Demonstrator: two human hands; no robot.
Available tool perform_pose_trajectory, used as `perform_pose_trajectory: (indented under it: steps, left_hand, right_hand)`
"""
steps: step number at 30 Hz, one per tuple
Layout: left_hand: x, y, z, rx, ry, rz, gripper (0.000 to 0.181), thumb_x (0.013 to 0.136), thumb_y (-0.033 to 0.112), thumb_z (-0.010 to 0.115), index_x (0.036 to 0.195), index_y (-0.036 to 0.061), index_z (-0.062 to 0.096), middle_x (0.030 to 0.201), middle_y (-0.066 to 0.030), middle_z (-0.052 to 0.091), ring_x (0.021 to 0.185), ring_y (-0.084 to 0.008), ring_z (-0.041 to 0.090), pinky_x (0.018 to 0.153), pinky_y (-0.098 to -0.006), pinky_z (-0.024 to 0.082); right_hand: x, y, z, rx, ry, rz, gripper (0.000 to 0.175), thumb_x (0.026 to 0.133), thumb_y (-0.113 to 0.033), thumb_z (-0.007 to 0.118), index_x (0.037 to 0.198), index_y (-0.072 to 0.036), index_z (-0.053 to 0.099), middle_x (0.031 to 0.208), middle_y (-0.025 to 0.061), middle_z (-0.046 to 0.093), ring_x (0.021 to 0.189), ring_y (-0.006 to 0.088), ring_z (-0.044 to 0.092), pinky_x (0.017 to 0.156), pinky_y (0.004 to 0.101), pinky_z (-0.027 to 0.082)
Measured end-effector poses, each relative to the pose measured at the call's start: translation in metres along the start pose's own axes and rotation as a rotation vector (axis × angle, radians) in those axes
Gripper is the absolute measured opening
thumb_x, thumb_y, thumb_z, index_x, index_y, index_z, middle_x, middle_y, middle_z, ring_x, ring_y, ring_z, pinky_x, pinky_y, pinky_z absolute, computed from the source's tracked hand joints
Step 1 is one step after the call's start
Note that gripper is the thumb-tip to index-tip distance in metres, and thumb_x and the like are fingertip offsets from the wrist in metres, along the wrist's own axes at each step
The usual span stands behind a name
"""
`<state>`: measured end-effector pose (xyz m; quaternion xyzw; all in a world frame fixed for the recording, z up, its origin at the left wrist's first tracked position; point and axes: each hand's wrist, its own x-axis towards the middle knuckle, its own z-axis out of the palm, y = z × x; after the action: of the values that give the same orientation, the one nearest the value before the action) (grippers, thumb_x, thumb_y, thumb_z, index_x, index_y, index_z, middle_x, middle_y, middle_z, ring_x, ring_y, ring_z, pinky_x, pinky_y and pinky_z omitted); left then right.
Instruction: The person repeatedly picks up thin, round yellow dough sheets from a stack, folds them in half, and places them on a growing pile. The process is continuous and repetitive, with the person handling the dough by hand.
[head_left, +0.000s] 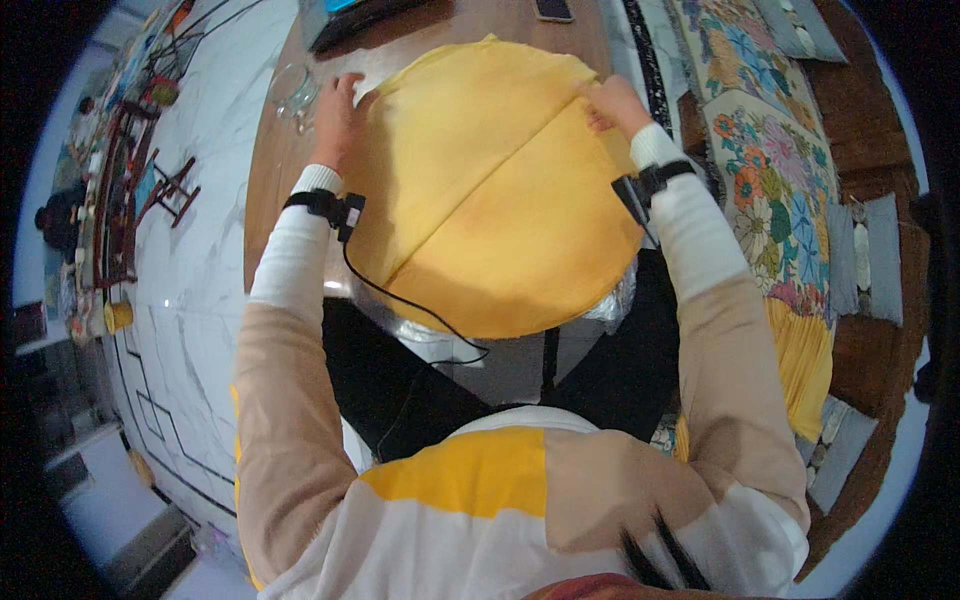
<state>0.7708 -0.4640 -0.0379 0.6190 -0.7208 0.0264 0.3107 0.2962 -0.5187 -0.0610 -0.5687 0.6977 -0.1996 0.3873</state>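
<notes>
A round yellow fabric cushion or cover (495, 217) lies before me, partly on the table and jutting toward my lap. A straight seam or overlapping fabric edge crosses it diagonally, from lower left to upper right. At its upper right rim, my right hand (619, 105) grips the yellow fabric near the end of that line. My left hand (341, 124) is at the upper left rim, thumb beside the fabric and fingers apart. Clear plastic (611, 304) shows under the near edge. Each wrist wears a black strap with a small device.
The wooden table (274, 202) holds a glass vessel (294, 86) left of my left hand, a dark box (360, 22) and a phone (553, 9). A black cable (405, 304) hangs from my left wrist. A floral-covered wooden seat (780, 172) stands at right.
</notes>
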Motion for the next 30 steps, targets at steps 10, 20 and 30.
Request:
perform_pose_trajectory:
  steps: [10, 20, 30]
  left_hand:
    - [-0.240, 0.108, -0.117, -0.154, -0.263, -0.035, 0.044, 0.092, 0.016, 0.084, 0.131, 0.0026, 0.068, 0.139, -0.0206, 0.066, 0.128, -0.0436, 0.064, 0.108, -0.0489, 0.055]
    - [-0.256, 0.083, -0.111, 0.026, -0.272, 0.156, 0.030, 0.098, 0.009, 0.070, 0.125, -0.0027, 0.070, 0.138, -0.0206, 0.068, 0.127, -0.0409, 0.068, 0.106, -0.0464, 0.058]
    - [-0.253, 0.076, -0.105, 0.032, -0.367, -0.131, 0.028, 0.106, 0.016, 0.065, 0.131, 0.0057, 0.069, 0.123, -0.0168, 0.077, 0.100, -0.0423, 0.078, 0.086, -0.0517, 0.064]
  right_hand:
    - [0.012, -0.054, 0.040, -0.313, 0.523, -0.422, 0.035, 0.097, -0.027, 0.071, 0.098, 0.007, 0.074, 0.104, 0.0347, 0.077, 0.096, 0.0534, 0.076, 0.083, 0.0600, 0.061]
    - [-0.189, -0.203, 0.129, -0.291, 0.378, -1.301, 0.018, 0.108, -0.019, 0.067, 0.113, -0.007, 0.055, 0.085, 0.0244, 0.068, 0.081, 0.0441, 0.073, 0.064, 0.0524, 0.058]
    - [-0.268, -0.339, 0.100, 0.157, 0.108, -1.297, 0.017, 0.104, -0.016, 0.070, 0.107, 0.000, 0.067, 0.093, 0.0223, 0.072, 0.087, 0.0350, 0.075, 0.073, 0.0444, 0.058]
